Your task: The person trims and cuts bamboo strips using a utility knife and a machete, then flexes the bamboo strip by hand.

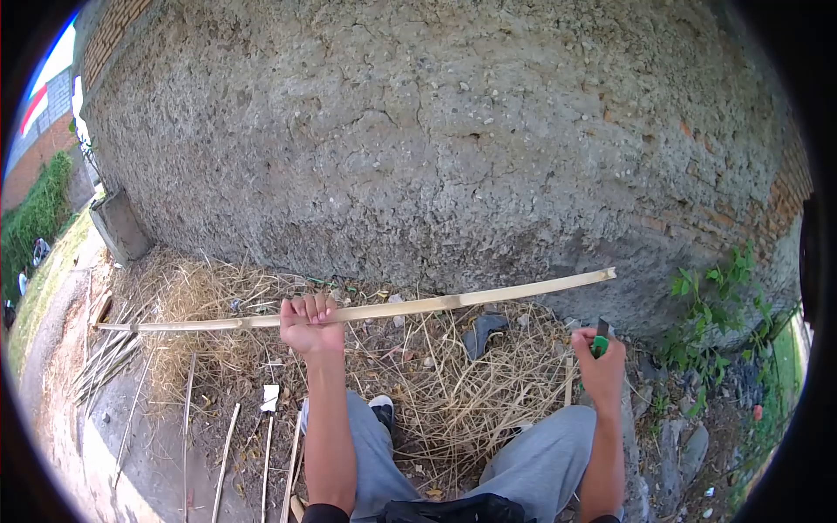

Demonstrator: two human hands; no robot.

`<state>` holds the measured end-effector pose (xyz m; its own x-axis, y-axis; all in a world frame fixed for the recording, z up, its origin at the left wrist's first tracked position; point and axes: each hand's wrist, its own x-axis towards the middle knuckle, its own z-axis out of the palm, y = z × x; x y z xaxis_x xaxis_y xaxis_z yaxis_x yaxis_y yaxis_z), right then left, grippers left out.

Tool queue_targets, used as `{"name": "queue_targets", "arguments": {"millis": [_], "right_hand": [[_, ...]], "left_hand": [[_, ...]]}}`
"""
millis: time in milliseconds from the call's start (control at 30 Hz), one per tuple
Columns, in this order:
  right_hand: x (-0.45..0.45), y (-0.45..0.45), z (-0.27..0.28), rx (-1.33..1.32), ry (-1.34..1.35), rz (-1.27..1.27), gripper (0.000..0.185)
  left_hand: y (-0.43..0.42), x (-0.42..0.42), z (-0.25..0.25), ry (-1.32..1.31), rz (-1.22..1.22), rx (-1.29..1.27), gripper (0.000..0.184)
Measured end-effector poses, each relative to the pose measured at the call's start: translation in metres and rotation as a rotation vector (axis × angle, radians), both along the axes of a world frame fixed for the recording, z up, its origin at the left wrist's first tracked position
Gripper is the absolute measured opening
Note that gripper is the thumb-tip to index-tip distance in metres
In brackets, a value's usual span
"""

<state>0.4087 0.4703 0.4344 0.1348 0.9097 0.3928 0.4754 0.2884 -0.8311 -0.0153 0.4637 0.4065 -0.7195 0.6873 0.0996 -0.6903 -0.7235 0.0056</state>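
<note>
A long split bamboo strip (410, 306) runs nearly level across the view, its pale inner side and joints showing. My left hand (311, 322) is closed around it left of its middle, palm turned up. The strip's right end stands free, above and near my right hand. My right hand (600, 353) grips a green-handled knife (599, 347) with a dark blade pointing up, apart from the strip.
A rough cracked wall (436, 157) rises ahead. Straw and shavings (471, 392) cover the ground. More thin strips (228, 449) lie at lower left, near a bundle of sticks (106, 353). A leafy plant (719, 296) grows at right. A dark scrap (482, 335) lies near the wall.
</note>
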Motion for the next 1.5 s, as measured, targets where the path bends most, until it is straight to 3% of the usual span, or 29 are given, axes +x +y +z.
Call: {"name": "queue_targets", "arguments": {"millis": [67,200,300,333,400,500,533,567,633,700,767,833,900,967,1033,1067,1133,1167,1233,1300,1367,1433,1500], "right_hand": [[-0.058,0.011,0.024,0.159,-0.155,0.171,0.021],[-0.129,0.043,-0.008,0.451,-0.405,0.281,0.038],[-0.135,0.054,-0.048,0.401,-0.520,0.239,0.044],[-0.135,0.053,-0.051,0.293,-0.475,0.237,0.040],[-0.127,0.056,-0.054,0.269,-0.479,0.191,0.038],[-0.119,0.059,-0.044,0.284,-0.418,0.113,0.038],[-0.114,0.063,-0.042,0.305,-0.408,0.069,0.038],[-0.109,0.065,-0.039,0.324,-0.397,0.023,0.039],[-0.102,0.066,-0.032,0.256,-0.346,0.000,0.042],[-0.091,0.071,-0.031,0.405,-0.354,-0.180,0.044],[-0.077,0.078,-0.024,0.363,-0.334,-0.177,0.047],[-0.061,0.087,-0.024,0.429,-0.378,-0.273,0.051],[-0.046,0.096,-0.027,0.401,-0.363,-0.291,0.054],[-0.036,0.101,-0.025,0.377,-0.376,-0.300,0.055],[-0.031,0.104,-0.026,0.394,-0.351,-0.282,0.055],[-0.030,0.104,-0.026,0.418,-0.325,-0.259,0.055],[-0.033,0.101,-0.023,0.392,-0.292,-0.231,0.057],[-0.034,0.100,-0.021,0.369,-0.259,-0.204,0.059],[-0.034,0.105,-0.028,0.366,-0.242,-0.203,0.057],[-0.034,0.107,-0.030,0.363,-0.224,-0.208,0.054],[-0.035,0.105,-0.028,0.297,-0.222,-0.198,0.054],[-0.035,0.100,-0.020,0.207,-0.206,-0.197,0.052],[-0.035,0.093,-0.014,0.180,-0.169,-0.219,0.050]], "left_hand": [[0.012,0.021,0.003,0.105,-0.043,0.007,0.037],[0.027,0.050,0.003,0.143,-0.074,0.007,0.035],[0.034,0.058,-0.002,0.181,-0.124,0.039,0.035],[0.031,0.066,0.003,0.197,-0.154,0.022,0.035],[0.035,0.066,-0.010,0.299,-0.238,0.097,0.032],[0.031,0.077,0.001,0.297,-0.392,0.017,0.027],[0.035,0.074,-0.005,0.463,-0.372,0.019,0.025],[0.034,0.074,-0.008,0.466,-0.373,0.017,0.025],[0.021,0.083,0.004,0.806,-0.440,-0.499,0.029],[0.016,0.081,-0.006,0.972,-0.432,-0.648,0.038],[-0.003,0.079,0.001,1.872,-0.375,-0.667,0.040],[-0.026,0.080,0.011,2.029,-0.403,-0.652,0.034],[-0.046,0.082,0.022,1.972,-0.297,-0.644,0.023],[-0.066,0.083,0.033,1.842,0.268,-0.497,0.019],[-0.069,0.071,0.055,1.913,0.821,-0.525,0.021],[-0.066,0.063,0.062,1.916,0.817,-0.523,0.021],[-0.062,0.047,0.074,2.242,1.059,-0.683,0.031],[-0.064,0.039,0.073,2.248,1.063,-0.675,0.031],[-0.067,0.029,0.062,2.462,0.426,-1.035,0.039],[-0.070,0.032,0.058,2.492,0.463,-1.018,0.034],[-0.082,0.040,0.059,2.525,0.260,-1.121,0.037],[-0.093,0.042,0.043,2.456,0.315,-1.041,0.045],[-0.109,0.052,0.035,2.287,0.143,-1.176,0.050]]}}
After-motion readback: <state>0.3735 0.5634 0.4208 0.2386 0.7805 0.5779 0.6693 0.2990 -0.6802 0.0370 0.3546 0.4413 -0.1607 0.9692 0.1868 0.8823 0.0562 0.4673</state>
